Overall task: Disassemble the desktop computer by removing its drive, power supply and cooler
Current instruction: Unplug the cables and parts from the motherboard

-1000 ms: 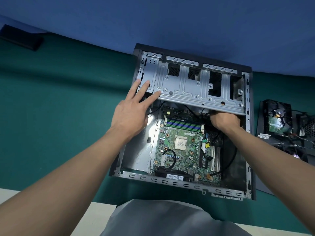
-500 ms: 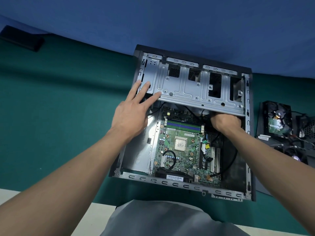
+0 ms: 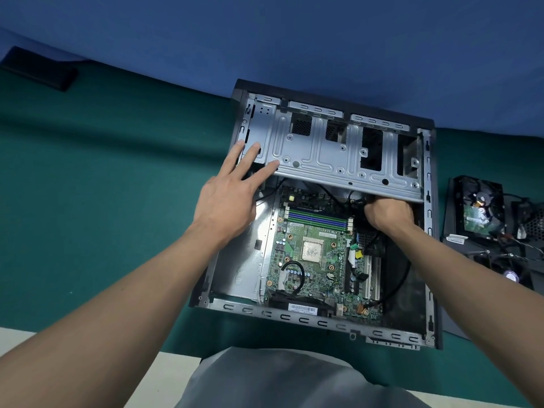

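The left hand (image 3: 228, 198) lay flat and open, fingers on the drive cage (image 3: 338, 151); the right hand (image 3: 388, 213) was fisted around black cables (image 3: 357, 206) just under the cage's near edge, above the motherboard (image 3: 318, 254); removed hard drive (image 3: 477, 210) rested right on the tabletop (image 3: 103, 187)

Nothing legible. White barcode sticker (image 3: 302, 308) at lower edge of motherboard (image 3: 318, 254) carried print too small to read; white tag (image 3: 456, 239) beside hard drive (image 3: 479, 213) at right of frame likewise blurred.
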Demonstrator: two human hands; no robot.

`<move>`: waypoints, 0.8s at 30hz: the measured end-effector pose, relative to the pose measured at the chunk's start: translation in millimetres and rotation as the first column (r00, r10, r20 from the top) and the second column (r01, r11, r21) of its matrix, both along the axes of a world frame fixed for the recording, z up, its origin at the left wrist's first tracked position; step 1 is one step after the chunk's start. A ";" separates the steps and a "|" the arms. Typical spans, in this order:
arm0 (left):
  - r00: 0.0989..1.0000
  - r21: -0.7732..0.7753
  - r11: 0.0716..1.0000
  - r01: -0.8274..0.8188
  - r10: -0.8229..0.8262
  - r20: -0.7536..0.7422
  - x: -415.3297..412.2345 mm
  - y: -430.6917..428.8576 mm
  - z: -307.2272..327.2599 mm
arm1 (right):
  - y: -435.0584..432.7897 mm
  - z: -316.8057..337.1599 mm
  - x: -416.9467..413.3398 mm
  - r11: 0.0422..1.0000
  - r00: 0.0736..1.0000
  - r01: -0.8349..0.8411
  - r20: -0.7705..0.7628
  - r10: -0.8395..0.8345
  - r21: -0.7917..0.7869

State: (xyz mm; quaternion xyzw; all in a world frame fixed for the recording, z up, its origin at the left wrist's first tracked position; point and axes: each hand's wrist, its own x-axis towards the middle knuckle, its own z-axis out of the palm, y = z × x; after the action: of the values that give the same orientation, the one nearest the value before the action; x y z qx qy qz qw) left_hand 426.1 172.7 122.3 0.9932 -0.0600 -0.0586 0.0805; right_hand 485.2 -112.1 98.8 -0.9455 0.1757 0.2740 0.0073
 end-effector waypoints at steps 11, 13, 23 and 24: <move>1.000 -0.014 1.000 -0.002 0.002 0.006 0.0 0.3 -0.6 | 3.7 1.7 -13.8 0.993 0.970 0.026 0.236 -0.052 0.114; 1.000 -0.007 1.000 -0.006 0.006 0.007 -0.3 0.0 -0.9 | 5.5 0.7 -28.4 0.992 0.927 -0.006 0.373 -0.043 0.130; 1.000 -0.009 1.000 -0.008 0.009 0.021 0.1 0.7 -2.4 | 5.0 13.2 -88.6 0.817 0.766 -0.031 0.539 -0.350 0.576; 1.000 -0.006 1.000 -0.007 0.007 0.024 0.4 1.0 -2.7 | 4.8 15.7 -90.7 0.734 0.754 0.056 0.454 -0.475 0.676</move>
State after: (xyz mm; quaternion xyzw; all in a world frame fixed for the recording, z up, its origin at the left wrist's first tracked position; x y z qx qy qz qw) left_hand 426.5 173.7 119.5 0.9938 -0.0575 -0.0461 0.0827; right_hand 394.5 -107.3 114.5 -0.8858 0.2039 -0.0020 0.4168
